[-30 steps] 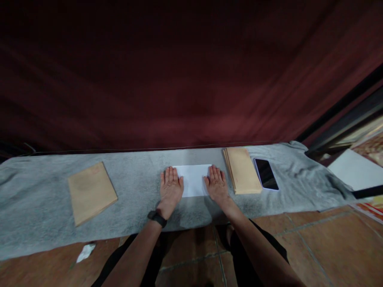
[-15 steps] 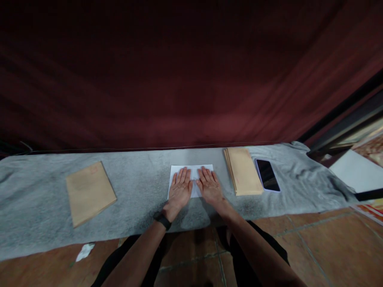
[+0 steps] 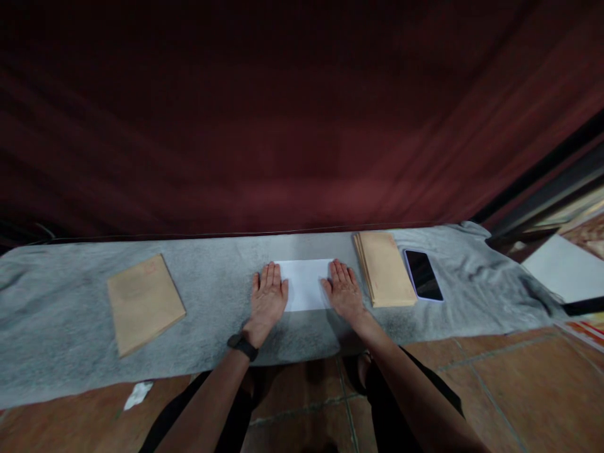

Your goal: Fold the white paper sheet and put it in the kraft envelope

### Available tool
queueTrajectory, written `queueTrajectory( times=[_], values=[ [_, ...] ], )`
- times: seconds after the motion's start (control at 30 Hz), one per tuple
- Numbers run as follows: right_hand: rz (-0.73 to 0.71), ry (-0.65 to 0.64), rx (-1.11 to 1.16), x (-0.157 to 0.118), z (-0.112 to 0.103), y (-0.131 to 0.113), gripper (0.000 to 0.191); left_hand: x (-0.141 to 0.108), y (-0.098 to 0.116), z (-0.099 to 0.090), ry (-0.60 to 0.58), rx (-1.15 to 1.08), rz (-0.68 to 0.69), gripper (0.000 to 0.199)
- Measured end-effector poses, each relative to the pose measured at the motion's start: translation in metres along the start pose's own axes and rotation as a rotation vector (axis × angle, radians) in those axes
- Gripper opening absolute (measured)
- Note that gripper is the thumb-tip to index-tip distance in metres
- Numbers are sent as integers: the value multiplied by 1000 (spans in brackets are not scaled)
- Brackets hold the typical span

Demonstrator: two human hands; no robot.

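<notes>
A white sheet of paper [image 3: 306, 286] lies flat on the grey cloth [image 3: 212, 283] in front of me. My left hand [image 3: 268, 294] rests palm down over the paper's left edge, its fingers straight and pointing away from me. On the opposite edge, my right hand [image 3: 345, 290] also lies flat, thumb held out toward the middle of the sheet. Neither hand grips anything. Both side edges of the paper are partly covered by the hands. A dark watch [image 3: 243, 346] is on my left wrist.
Right of the paper sits a stack of brown envelopes [image 3: 387, 270], with a phone [image 3: 423, 275] beside it. More brown envelopes [image 3: 145, 305] lie at the left. A dark red curtain [image 3: 302, 157] hangs behind the cloth. Crumpled white paper [image 3: 138, 394] is on the tiled floor [image 3: 302, 402].
My hands have slid apart from the middle of the paper to its left and right edges, uncovering its centre. The envelopes and phone stay where they were.
</notes>
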State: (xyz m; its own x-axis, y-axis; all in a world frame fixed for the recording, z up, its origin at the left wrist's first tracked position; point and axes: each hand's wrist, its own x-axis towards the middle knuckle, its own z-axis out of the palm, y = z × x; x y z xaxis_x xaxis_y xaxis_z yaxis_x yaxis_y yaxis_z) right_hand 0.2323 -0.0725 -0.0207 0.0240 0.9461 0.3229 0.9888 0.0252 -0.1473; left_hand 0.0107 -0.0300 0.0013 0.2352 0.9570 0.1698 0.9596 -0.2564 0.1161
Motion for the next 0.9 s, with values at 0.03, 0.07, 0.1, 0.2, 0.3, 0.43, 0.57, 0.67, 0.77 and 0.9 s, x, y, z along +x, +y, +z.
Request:
queueTrajectory(
  times=[0.03, 0.07, 0.1, 0.2, 0.3, 0.43, 0.57, 0.67, 0.77, 0.9],
  values=[
    [11, 7, 1, 0, -1, 0, 59, 1, 1, -2, 6, 3, -6, 59],
    [26, 14, 2, 0, -2, -1, 59, 1, 2, -3, 18, 3, -17, 59],
    [38, 21, 5, 0, -3, -2, 59, 2, 3, -5, 32, -1, -24, 60],
    [2, 15, 32, -2, -8, -14, 58, -2, 13, -8, 60, -35, 31, 59],
    [-124, -39, 76, -8, -12, -29, 55, -10, 24, -8, 18, -74, 177, 57],
    [-200, -90, 96, -18, -13, -37, 54, -19, 29, -5, -60, -74, 248, 56],
    [-153, -91, 64, -23, -14, -27, 55, -21, 18, -1, -63, -60, 181, 57],
    [-102, -88, 40, -24, -15, -19, 57, -22, 6, 0, -46, -48, 123, 59],
    [-78, -96, 19, -26, -15, -12, 59, -26, -4, 0, -24, -33, 65, 62],
    [-40, -92, -2, -31, -15, -5, 60, -31, -15, -2, 26, -38, -2, 61]
  ],
)
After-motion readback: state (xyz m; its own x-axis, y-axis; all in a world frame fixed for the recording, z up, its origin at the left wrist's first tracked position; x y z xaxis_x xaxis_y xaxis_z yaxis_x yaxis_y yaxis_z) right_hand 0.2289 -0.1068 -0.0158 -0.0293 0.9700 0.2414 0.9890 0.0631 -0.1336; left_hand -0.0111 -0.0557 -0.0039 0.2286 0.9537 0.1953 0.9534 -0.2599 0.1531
